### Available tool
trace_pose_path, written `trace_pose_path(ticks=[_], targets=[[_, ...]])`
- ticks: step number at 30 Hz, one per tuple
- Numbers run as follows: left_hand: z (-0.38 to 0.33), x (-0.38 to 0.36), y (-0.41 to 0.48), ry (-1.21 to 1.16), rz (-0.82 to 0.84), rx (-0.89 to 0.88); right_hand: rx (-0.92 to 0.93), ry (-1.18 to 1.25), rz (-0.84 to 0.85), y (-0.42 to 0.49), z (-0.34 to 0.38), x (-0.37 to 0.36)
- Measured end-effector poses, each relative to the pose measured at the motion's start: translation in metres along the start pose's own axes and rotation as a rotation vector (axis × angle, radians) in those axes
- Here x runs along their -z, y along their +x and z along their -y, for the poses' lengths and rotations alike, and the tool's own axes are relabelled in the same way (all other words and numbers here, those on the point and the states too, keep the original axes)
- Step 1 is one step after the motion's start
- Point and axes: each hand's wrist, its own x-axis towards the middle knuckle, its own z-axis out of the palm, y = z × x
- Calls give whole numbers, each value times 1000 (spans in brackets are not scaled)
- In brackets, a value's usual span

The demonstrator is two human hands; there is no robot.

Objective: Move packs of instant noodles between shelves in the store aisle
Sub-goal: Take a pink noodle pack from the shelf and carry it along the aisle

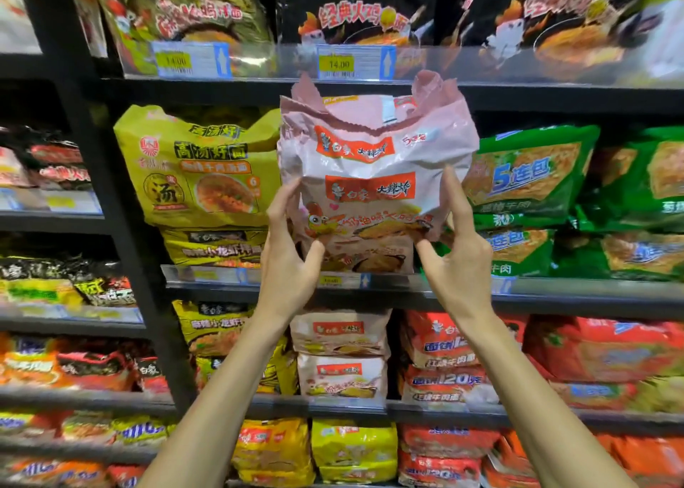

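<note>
A pink multipack of instant noodles [374, 176] stands upright at the front of the middle shelf [555, 291], on top of another pink pack [366, 258]. My left hand [292, 250] grips its lower left edge, thumb in front and fingers along the side. On the lower right corner, my right hand [455, 254] pinches the pack with the forefinger stretched up its side. Two more pink packs [340, 354] sit stacked on the shelf below.
Yellow noodle packs [196, 169] stand left of the pink pack and green ones [529, 176] right of it. Black packs [355, 9] fill the top shelf, red ones [444, 358] the lower shelf. A black upright post [122, 228] divides the shelving units.
</note>
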Motion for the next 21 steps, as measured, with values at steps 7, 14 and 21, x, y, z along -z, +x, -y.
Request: trace_pose_path(ticks=[7,14,21], targets=[[22,-24,0,141,-98,26,-49,68,-69,-2,-27,-35],[28,-40,3,134,-160,81,-203,106,-23,0,-20,-48],[31,-43,3,139,-152,132,-160,82,-17,2,-28,-51]])
